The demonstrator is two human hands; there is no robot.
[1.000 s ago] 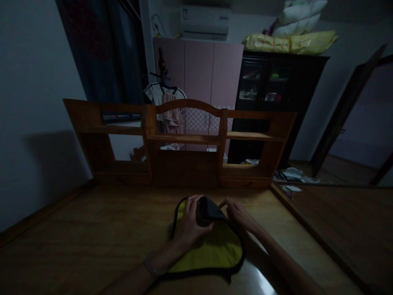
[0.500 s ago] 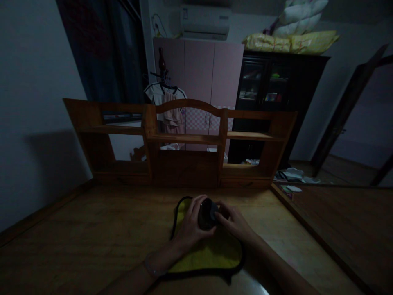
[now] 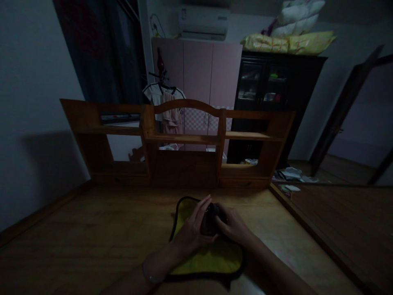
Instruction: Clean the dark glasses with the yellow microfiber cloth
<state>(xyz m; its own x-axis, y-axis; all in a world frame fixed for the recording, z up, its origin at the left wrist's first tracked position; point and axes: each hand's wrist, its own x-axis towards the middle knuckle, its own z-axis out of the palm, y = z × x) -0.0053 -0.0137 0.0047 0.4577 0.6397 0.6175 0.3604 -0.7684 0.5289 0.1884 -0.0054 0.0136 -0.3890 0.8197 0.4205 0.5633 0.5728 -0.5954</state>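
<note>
My left hand [image 3: 195, 227] is curled around the left side of a dark, glossy, rounded object [image 3: 209, 221]; its exact kind is too dim to tell. From the other side, my right hand [image 3: 233, 224] closes on the same object, thumb bent across its near face and fingers partly hidden behind it. The grey piece under the right fingers hardly shows in the shadow. Beneath both hands a yellow cloth [image 3: 215, 260] with a black border lies on the wooden desk top [image 3: 123, 229].
A wooden shelf unit [image 3: 184, 141] with open compartments and small drawers stands along the desk's far edge. The desk has a raised wooden rim [image 3: 307, 221] on the right. Beyond are a pink wardrobe [image 3: 198, 73], a black cabinet [image 3: 276, 82] and hanging clothes [image 3: 166, 102].
Both hands have shifted slightly right with the dark object. The right fingers now cover more of it, and the grey piece that showed at its right side is mostly hidden.
</note>
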